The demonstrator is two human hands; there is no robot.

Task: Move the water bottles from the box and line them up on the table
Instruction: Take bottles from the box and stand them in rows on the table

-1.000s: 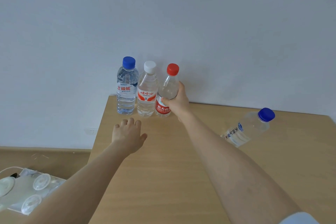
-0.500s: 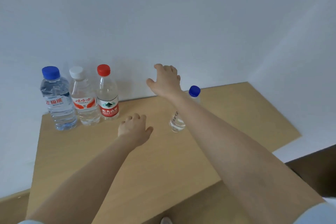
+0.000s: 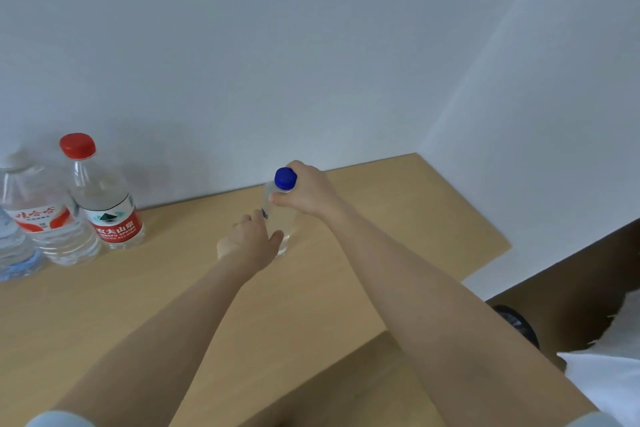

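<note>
Pale walls (image 3: 311,45) meet in a corner at upper right; a light wooden table (image 3: 398,218) is pushed up against them.

Row at the left, against the back wall: red-capped bottle (image 3: 104,194), upright, red and green label. White-capped bottle (image 3: 41,218) is just to its left, sides touching or nearly so. A third bottle (image 3: 10,246) is cut off by the picture's edge, cap out of sight.

Blue-capped bottle (image 3: 281,215) is well apart from the row, to its right near mid-table, roughly upright with its base down at the tabletop. Whether it rests there or is lifted a hair, cannot tell.

Right hand (image 3: 306,192) grips this bottle at the shoulder, just under the cap — thumb on the near side, fingers curled round the far side.

Left hand (image 3: 251,241) is low beside the bottle's lower body, back of the hand to the camera, fingers loosely bent, thumb angled out across the bottle's base — real contact or grip cannot be made out.

A white garment (image 3: 609,378) shows at the lower right.
</note>
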